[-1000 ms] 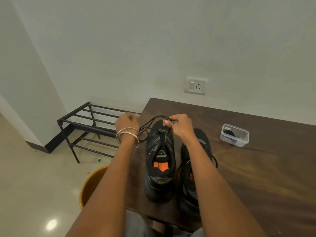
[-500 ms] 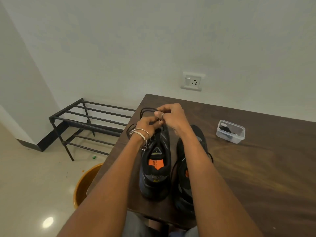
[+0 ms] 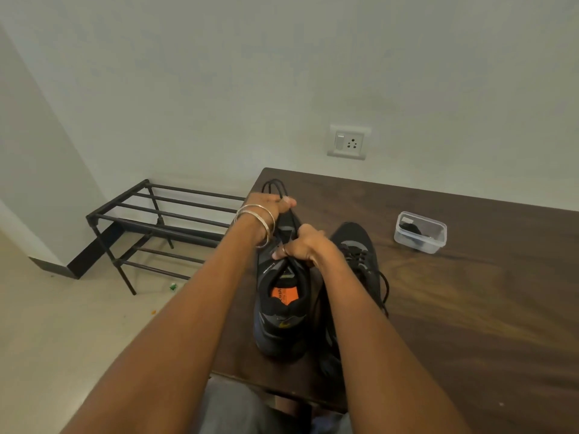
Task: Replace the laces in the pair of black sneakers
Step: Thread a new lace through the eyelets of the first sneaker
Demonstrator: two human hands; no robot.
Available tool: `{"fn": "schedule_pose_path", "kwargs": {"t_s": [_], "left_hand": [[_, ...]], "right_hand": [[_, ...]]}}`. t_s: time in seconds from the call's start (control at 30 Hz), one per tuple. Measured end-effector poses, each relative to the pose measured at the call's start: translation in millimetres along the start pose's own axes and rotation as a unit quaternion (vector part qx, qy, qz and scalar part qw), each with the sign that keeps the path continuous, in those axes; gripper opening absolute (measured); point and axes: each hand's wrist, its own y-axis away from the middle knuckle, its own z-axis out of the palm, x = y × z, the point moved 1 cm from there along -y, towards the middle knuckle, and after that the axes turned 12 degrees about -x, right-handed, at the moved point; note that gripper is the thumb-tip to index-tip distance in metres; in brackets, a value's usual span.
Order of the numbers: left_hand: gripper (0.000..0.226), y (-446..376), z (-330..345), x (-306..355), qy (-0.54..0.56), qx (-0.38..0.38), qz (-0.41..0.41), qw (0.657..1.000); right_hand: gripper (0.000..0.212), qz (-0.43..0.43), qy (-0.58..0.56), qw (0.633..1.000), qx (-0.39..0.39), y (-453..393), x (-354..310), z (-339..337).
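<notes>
Black lace (image 3: pixel 275 187) — thin, limp, light, likely slippery; best pinched near tip, kept taut. Left hand (image 3: pixel 272 208) grasping looped lace over toe of left sneaker (image 3: pixel 279 311); right hand (image 3: pixel 302 245) clenched on lace at tongue. Right sneaker (image 3: pixel 360 252) just beside — matte black, laced, both on tabletop (image 3: pixel 470 308).

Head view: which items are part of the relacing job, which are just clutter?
In use:
left sneaker
right sneaker
black lace, gripped by left hand
right hand, holding the left sneaker's tongue

Lying about:
plastic tub
shoe rack
wall socket
</notes>
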Motion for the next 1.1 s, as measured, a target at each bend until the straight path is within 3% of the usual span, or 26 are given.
{"fn": "schedule_pose_path", "kwargs": {"t_s": [0.13, 0.23, 0.3, 0.43, 0.57, 0.67, 0.73, 0.77, 0.83, 0.9, 1.03, 1.1], "left_hand": [[0.046, 0, -22, 51, 0.072, 0.046, -0.025, 0.996], [0.018, 14, -30, 103, 0.129, 0.024, 0.042, 0.991], [0.019, 29, -37, 144, 0.194, -0.003, 0.087, 0.977], [0.026, 55, -50, 199, 0.341, -0.023, 0.097, 0.935], [0.020, 59, -49, 190, 0.481, -0.042, 0.099, 0.870], [0.021, 55, -55, 174, 0.547, -0.030, 0.106, 0.830], [0.024, 53, -57, 163, 0.552, -0.016, 0.097, 0.828], [0.025, 52, -57, 157, 0.555, -0.013, 0.094, 0.827], [0.025, 49, -57, 141, 0.552, -0.005, 0.085, 0.830], [0.024, 46, -59, 122, 0.546, 0.006, 0.076, 0.834], [0.022, 36, -68, 68, 0.523, 0.049, 0.053, 0.849], [0.022, 29, -70, 38, 0.466, 0.086, 0.040, 0.879]], "right_hand": [[0.066, -0.003, 0.016, 0.999, 0.028, -1, 7, 2], [0.061, -0.009, 0.015, 0.999, 0.030, 4, 7, 6], [0.056, -0.009, 0.012, 0.999, 0.039, 5, 7, 7], [0.055, -0.006, 0.009, 0.999, 0.033, 10, 4, 10], [0.062, 0.005, 0.012, 0.999, 0.036, 12, -2, 7], [0.070, 0.005, 0.088, 0.994, 0.069, 11, -11, 4], [0.060, -0.064, 0.050, 0.990, 0.115, 13, -21, 0], [0.050, -0.119, -0.029, 0.985, 0.120, 15, -27, -3], [0.024, -0.231, -0.202, 0.946, 0.107, 25, -38, -11], [0.013, -0.300, -0.274, 0.909, 0.092, 36, -45, -22], [0.013, -0.350, -0.310, 0.882, 0.056, 52, -41, -38], [0.017, -0.347, -0.311, 0.884, 0.040, 57, -34, -46]]}}
